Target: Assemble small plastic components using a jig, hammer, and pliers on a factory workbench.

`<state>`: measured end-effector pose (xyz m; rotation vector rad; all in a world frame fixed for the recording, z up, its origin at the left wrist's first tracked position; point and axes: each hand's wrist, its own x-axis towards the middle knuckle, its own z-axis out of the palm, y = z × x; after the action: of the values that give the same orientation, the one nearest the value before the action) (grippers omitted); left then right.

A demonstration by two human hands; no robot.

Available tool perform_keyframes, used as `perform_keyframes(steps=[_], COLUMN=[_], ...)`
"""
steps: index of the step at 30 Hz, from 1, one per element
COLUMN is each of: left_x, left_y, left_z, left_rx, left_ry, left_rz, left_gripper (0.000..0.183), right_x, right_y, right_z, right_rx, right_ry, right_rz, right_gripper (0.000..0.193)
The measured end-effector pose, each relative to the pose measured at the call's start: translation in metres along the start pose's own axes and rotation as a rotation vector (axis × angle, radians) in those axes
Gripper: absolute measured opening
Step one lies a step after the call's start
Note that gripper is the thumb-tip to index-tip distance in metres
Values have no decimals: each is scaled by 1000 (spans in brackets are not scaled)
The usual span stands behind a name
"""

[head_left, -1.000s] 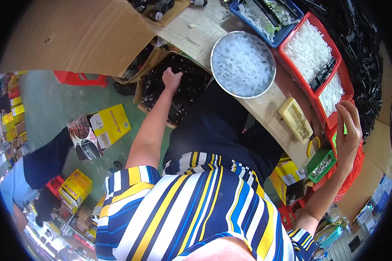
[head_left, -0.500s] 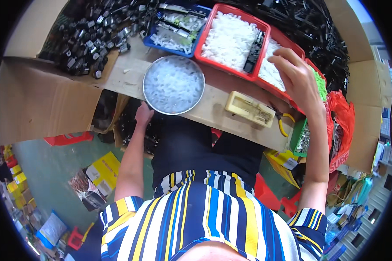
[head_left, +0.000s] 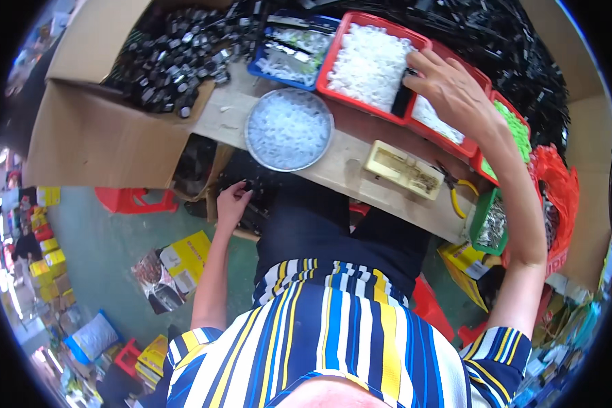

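Observation:
My right hand (head_left: 450, 90) reaches over the right side of a red tray (head_left: 326, 82) heaped with small white parts (head_left: 368, 64). Its thumb and fingers close around a black plastic piece (head_left: 407, 77) at the top of the row of black pieces (head_left: 400, 102) along the tray's side. Down past the table's front edge, my left hand (head_left: 232, 204) is closed with bent fingertips together, beside dark parts in a box; what it holds is too small and dark to make out. A round metal pan (head_left: 250, 148) of translucent pieces stands on the table nearby.
A blue tray (head_left: 299, 81) of white and green bits sits left of the red one. Nearer lie a cream box (head_left: 401, 170) and yellow-handled pliers (head_left: 461, 197). Beyond are a green bin (head_left: 481, 211), a red bag (head_left: 557, 183) and heaped black parts (head_left: 177, 61).
My right hand has moved left from the second red tray to the black pieces in the first. My left hand has dropped away from the pan's edge and its fingers have curled. The view has shifted.

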<state>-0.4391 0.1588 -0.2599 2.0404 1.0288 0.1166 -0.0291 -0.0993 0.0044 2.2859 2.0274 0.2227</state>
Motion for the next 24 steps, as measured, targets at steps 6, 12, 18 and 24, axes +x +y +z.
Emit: perform_keyframes(steps=[6, 12, 18, 24], left_x=[-7, 28, 107, 150], left_y=[83, 178, 198, 189], left_z=[-44, -79, -97, -94], left_rx=[-133, -15, 202, 504], left_ry=[176, 373, 379, 318], left_rz=[154, 525, 730, 759], left_gripper=[25, 15, 18, 27], right_x=[5, 2, -12, -26], right_y=[-4, -1, -9, -12], right_z=[-2, -16, -23, -7], right_rx=[-11, -17, 51, -33], right_ry=[-45, -90, 30, 98], right_rz=[-30, -50, -3, -6], right_gripper=[26, 19, 23, 30])
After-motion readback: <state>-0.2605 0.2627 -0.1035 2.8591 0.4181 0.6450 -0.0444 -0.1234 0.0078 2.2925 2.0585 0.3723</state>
